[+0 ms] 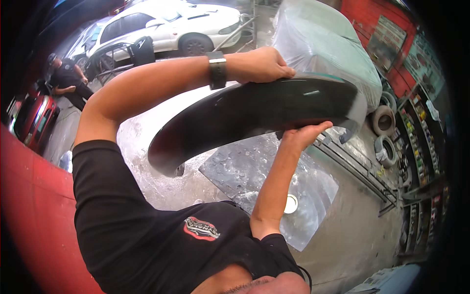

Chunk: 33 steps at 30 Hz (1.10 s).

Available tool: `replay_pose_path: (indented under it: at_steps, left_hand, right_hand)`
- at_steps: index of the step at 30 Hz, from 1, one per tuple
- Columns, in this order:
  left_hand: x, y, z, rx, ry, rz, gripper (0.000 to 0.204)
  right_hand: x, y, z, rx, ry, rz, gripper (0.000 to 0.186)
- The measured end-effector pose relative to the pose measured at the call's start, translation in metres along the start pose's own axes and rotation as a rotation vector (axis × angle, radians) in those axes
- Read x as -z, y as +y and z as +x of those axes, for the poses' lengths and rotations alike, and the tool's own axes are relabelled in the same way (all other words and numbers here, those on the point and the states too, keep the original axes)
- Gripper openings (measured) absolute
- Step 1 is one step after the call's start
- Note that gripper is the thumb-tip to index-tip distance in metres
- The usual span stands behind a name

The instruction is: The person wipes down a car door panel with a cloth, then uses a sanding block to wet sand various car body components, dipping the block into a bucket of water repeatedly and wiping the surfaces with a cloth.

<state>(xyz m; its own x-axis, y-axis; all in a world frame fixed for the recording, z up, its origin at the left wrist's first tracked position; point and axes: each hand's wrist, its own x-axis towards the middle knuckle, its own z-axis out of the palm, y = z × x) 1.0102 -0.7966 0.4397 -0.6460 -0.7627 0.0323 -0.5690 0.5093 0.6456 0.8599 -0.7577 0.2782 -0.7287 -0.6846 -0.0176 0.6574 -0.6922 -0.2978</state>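
A glossy black curved fender (249, 108), long and arched, is held up in front of my chest and spans the middle of the view. My left hand (264, 66), with a dark watch on its wrist, pinches the fender's upper edge between closed fingers. Under the lower edge, my right hand (306, 134) supports the fender, palm turned up and fingers along the rim. Part of its thumb side is hidden by the fender. Below the fender lies a dark, worn flat sheet (245, 169), with a small white round lid or disc (291, 204) beside my right forearm.
A white car (166, 24) and a plastic-covered vehicle (328, 49) stand at the back. Another person (68, 78) stands far left near a red car (36, 120). Tyres (384, 120), crowded shelves (418, 142) and metal rails (357, 171) are on the right.
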Motion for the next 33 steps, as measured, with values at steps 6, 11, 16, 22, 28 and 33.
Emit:
replay_pose_path:
  at_steps: [6, 11, 16, 22, 28, 33]
  left_hand:
    - [0.003, -0.027, 0.013, -0.102, 0.145, 0.095, 0.046]
    - [0.01, -0.013, -0.002, -0.183, 0.247, 0.074, 0.047]
    - [0.003, -0.008, -0.018, -0.372, 0.429, 0.3, 0.046]
    - [-0.005, -0.021, -0.028, -0.42, 0.528, 0.164, 0.045]
    - [-0.002, -0.023, -0.017, -0.491, 0.553, 0.125, 0.043]
    - [-0.003, -0.029, -0.031, -0.529, 0.568, 0.086, 0.042]
  right_hand:
    - [0.006, 0.022, -0.011, 0.102, -0.115, -0.11, 0.073]
    - [0.006, 0.071, -0.054, 0.588, 0.136, -0.716, 0.061]
    - [0.019, 0.015, -0.003, 0.447, 0.127, -0.327, 0.072]
    - [0.012, -0.057, 0.043, 0.935, 0.299, -0.669, 0.067]
    - [-0.003, -0.006, -0.04, 1.426, -0.393, -1.449, 0.059]
    - [-0.042, -0.066, -0.023, 1.502, -0.598, -1.574, 0.04]
